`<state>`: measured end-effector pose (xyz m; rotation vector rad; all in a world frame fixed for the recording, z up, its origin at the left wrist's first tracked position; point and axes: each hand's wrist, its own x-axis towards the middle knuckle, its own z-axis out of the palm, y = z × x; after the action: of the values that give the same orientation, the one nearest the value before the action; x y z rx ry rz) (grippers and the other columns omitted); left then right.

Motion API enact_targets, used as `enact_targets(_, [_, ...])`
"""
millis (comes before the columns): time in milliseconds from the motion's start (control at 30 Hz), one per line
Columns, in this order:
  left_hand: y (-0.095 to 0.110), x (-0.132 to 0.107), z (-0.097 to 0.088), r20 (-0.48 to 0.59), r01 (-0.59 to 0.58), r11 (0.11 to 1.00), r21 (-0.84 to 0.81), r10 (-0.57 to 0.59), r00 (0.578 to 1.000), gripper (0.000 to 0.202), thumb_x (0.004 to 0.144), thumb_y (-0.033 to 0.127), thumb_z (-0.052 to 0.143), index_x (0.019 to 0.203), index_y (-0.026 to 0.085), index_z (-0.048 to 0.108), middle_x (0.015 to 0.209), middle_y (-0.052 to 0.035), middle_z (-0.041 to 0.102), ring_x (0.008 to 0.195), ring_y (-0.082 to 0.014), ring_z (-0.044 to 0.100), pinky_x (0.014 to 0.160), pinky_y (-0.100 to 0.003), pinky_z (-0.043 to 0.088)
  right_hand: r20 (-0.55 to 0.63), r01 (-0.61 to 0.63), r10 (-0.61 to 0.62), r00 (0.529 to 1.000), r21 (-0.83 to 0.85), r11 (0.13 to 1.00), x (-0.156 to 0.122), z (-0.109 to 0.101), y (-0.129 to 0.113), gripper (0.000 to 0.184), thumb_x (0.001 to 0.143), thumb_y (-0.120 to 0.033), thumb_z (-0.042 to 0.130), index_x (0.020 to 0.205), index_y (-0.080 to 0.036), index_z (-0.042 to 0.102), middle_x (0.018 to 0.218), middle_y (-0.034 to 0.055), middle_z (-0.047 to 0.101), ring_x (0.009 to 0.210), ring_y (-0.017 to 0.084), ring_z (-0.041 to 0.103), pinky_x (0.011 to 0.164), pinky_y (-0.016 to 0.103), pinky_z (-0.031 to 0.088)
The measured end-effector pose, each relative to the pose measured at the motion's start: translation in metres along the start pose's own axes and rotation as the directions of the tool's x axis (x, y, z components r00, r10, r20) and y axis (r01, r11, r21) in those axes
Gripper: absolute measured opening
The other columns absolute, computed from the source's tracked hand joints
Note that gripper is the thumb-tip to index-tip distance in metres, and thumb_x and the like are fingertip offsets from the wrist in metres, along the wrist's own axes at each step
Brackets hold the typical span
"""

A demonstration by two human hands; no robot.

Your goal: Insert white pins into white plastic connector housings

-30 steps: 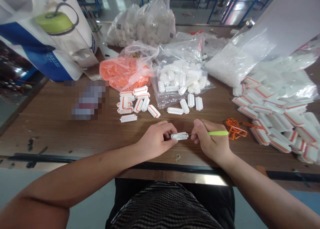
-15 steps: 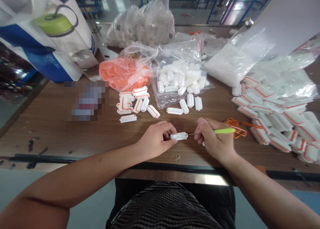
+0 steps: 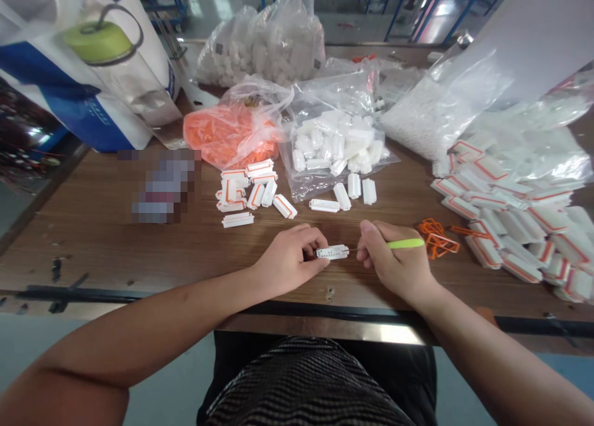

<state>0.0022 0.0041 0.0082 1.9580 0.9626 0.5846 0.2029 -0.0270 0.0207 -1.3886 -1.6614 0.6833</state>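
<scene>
left hand [image 3: 290, 259]: pinching small white rectangular plastic part [image 3: 331, 252] over table [image 3: 93, 240] | right hand [image 3: 394, 259]: pinching lime-green-handled metal pick [image 3: 405, 243], tip at part | part: seems light, stiff; hold by edges

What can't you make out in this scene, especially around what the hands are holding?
All of these are in the head view:
The white plastic piece: its left end is hidden by the fingers of the left hand, and its markings are too small to read.
The green-handled pick in the right hand: its thin tip is too small to see clearly.
The object on the table: blurred out.
The printed bag: cut off by the top edge.
</scene>
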Motion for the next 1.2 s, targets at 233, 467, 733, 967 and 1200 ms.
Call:
enact_targets(233, [0.0003, 0.0007, -0.001, 0.007, 0.021, 1.0, 0.004, -0.021, 1.0, 0.01, 0.077, 0.012, 0.07, 0.085, 0.016, 0.065, 0.077, 0.0029, 0.056, 0.064, -0.0083, 0.055, 0.062, -0.022, 0.044, 0.004, 0.137, -0.137, 0.991, -0.122, 0.983, -0.005, -0.0008, -0.0055, 0.043, 0.097, -0.024, 0.048, 0.055, -0.019, 0.056, 0.046, -0.0016, 0.054, 0.04, 0.009, 0.051, 0.045, 0.023, 0.039])
enact_targets(467, [0.0007, 0.0009, -0.0016, 0.005, 0.011, 1.0, 0.008, -0.011, 1.0, 0.011, 0.077, 0.011, 0.071, 0.084, 0.016, 0.064, 0.079, 0.0023, 0.058, 0.065, -0.0083, 0.055, 0.063, -0.023, 0.044, -0.057, -0.041, 0.046, 0.997, 0.086, 0.995, -0.0014, -0.0049, -0.0015, 0.047, 0.098, -0.029, 0.048, 0.053, -0.018, 0.055, 0.046, -0.0021, 0.056, 0.036, 0.007, 0.05, 0.04, 0.02, 0.04])
enact_targets(733, [-0.0002, 0.0003, -0.0007, -0.005, 0.008, 1.0, -0.007, -0.008, 1.0, 0.013, 0.076, 0.009, 0.071, 0.084, 0.016, 0.064, 0.078, 0.0029, 0.057, 0.064, -0.0076, 0.055, 0.062, -0.022, 0.044, -0.034, -0.048, 0.052, 0.998, 0.09, 0.995, -0.0037, -0.002, -0.0003, 0.046, 0.098, -0.028, 0.049, 0.053, -0.018, 0.055, 0.047, -0.0022, 0.057, 0.037, 0.006, 0.051, 0.039, 0.019, 0.04])
enact_targets(967, [0.0002, 0.0006, -0.0008, -0.001, 0.012, 1.0, -0.006, -0.012, 1.0, 0.011, 0.077, 0.011, 0.07, 0.084, 0.017, 0.064, 0.078, 0.0027, 0.057, 0.065, -0.0084, 0.055, 0.063, -0.023, 0.045, -0.032, -0.066, 0.07, 0.997, 0.096, 0.993, -0.0031, -0.0011, 0.0014, 0.045, 0.098, -0.03, 0.048, 0.055, -0.018, 0.055, 0.047, -0.0025, 0.057, 0.036, 0.007, 0.051, 0.039, 0.019, 0.04])
enact_targets(1200, [0.0004, 0.0006, -0.0008, 0.0, 0.02, 1.0, -0.011, -0.02, 1.0, 0.01, 0.077, 0.013, 0.07, 0.084, 0.017, 0.064, 0.079, 0.0023, 0.057, 0.065, -0.0086, 0.055, 0.063, -0.023, 0.045, -0.006, 0.03, -0.03, 1.0, 0.006, 1.0, -0.0018, -0.0019, -0.0008, 0.046, 0.098, -0.026, 0.046, 0.053, -0.019, 0.053, 0.046, -0.0026, 0.055, 0.038, 0.008, 0.052, 0.043, 0.021, 0.04])
